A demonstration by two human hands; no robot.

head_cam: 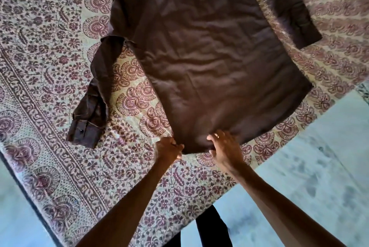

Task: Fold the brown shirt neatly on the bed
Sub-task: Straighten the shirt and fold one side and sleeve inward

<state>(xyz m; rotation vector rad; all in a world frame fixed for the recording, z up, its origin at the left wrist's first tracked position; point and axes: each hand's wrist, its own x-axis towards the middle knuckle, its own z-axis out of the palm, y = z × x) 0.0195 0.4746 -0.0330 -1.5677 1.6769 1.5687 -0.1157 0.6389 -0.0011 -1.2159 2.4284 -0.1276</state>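
Brown shirt (199, 57): likely soft, light; take at near hem. My left hand (169, 148) pinches it; right hand (225, 150) presses, fingers spread.

You find no readable text, label, brand, number or sign in your view. The brown shirt (199, 57) shows plain cloth, and the bedspread (50, 57) carries only a printed flower pattern.

Dim, soft light; wide-angle edge distortion
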